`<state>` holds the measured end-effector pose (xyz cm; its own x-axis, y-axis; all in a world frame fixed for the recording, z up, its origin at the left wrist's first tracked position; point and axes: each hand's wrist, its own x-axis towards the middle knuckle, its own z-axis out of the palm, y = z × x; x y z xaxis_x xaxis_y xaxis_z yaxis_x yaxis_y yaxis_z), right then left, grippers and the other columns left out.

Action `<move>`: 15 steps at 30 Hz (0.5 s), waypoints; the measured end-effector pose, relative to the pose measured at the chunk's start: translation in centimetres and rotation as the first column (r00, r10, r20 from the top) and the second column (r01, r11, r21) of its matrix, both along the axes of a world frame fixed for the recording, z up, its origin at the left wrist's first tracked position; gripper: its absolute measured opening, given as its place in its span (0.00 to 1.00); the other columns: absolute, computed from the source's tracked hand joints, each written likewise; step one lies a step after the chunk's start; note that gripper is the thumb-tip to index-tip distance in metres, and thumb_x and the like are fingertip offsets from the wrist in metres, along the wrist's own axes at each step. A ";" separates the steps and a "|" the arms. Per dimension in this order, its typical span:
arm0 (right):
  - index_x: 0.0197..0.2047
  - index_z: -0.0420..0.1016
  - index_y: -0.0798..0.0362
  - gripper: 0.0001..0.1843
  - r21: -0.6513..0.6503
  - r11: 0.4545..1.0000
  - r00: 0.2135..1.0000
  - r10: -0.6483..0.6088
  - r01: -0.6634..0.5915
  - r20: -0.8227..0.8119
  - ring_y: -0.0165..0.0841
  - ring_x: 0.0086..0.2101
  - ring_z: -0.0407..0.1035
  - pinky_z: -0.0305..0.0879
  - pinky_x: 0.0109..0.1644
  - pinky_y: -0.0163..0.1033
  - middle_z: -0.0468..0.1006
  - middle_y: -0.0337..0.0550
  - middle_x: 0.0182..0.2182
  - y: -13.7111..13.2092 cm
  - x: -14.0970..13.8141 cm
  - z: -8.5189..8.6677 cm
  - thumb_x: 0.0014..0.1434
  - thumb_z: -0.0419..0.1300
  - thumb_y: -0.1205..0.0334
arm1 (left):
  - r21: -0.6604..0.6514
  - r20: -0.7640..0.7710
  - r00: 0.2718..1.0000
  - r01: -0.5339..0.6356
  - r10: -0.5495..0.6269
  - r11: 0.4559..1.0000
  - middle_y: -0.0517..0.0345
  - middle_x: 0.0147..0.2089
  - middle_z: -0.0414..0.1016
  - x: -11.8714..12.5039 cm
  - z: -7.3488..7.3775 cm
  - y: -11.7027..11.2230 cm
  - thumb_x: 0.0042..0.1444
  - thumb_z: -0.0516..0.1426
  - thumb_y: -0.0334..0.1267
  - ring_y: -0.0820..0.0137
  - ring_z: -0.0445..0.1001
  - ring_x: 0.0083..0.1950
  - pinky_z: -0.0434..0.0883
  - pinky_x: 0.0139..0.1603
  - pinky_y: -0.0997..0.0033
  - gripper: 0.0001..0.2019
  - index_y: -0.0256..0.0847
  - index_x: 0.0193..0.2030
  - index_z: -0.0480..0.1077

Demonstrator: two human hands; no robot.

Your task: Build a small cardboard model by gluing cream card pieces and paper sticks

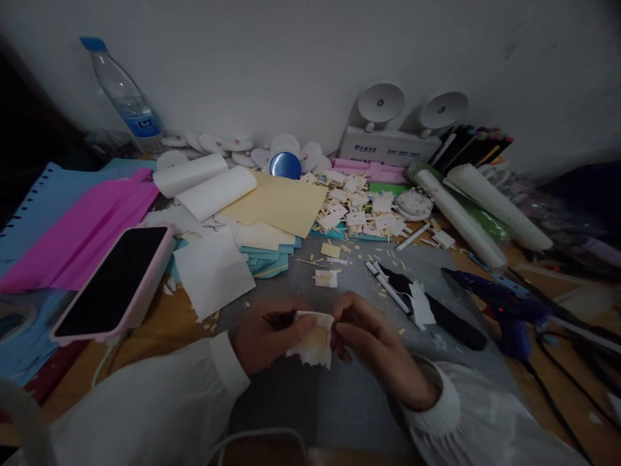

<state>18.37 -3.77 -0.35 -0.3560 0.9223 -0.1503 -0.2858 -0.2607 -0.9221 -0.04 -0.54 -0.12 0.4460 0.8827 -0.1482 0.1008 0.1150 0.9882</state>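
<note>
Grips a small, ragged, white paper-like piece [317,340] with a yellowish patch between thumb and fingers of the left hand [272,333], above a flat grey mat [363,414]. Rests bent fingertips of the right hand [376,343] at the piece's right edge; cannot tell whether pinching.

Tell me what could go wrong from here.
The ragged-edged white piece between the left hand and right hand might tear if pulled. The glue gun shows a red light, so its tip may be hot. Either hand could nudge the small cutout lying just beyond them.
</note>
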 end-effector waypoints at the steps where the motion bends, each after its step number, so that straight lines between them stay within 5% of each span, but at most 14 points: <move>1: 0.37 0.65 0.51 0.10 -0.021 1.000 0.999 0.004 -0.005 -0.034 0.23 0.23 0.63 0.57 0.25 0.28 0.70 0.33 0.25 0.0 0.0 -0.1 0.62 0.60 0.55 | -0.040 0.039 0.999 0.005 -0.003 0.999 0.60 0.20 0.68 0.1 0.1 0.0 0.52 0.59 0.44 0.75 0.64 0.21 0.60 0.20 0.77 0.13 0.34 0.28 0.74; 6: 0.38 0.65 0.51 0.11 -0.092 0.995 0.997 0.030 -0.037 -0.075 0.21 0.22 0.63 0.55 0.23 0.26 0.70 0.32 0.25 -0.1 -0.2 -0.3 0.62 0.60 0.54 | -0.140 0.112 0.993 0.035 -0.019 0.989 0.61 0.19 0.68 0.1 0.5 -0.1 0.50 0.61 0.46 0.76 0.63 0.19 0.60 0.19 0.78 0.14 0.35 0.27 0.73; 15: 0.36 0.64 0.51 0.13 0.038 0.999 0.995 -0.033 0.029 0.091 0.22 0.22 0.56 0.52 0.23 0.28 0.63 0.30 0.23 -0.4 -0.8 -0.1 0.62 0.59 0.51 | 0.114 -0.039 0.998 0.059 -0.055 0.992 0.60 0.20 0.68 -0.2 0.0 -0.2 0.56 0.56 0.42 0.74 0.64 0.22 0.61 0.22 0.77 0.13 0.35 0.29 0.75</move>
<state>17.57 -4.16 -0.44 -0.3133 0.9381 -0.1475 -0.2069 -0.2190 -0.9535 -0.21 -0.78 -0.09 0.4922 0.8682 -0.0636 0.1389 -0.0062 0.9903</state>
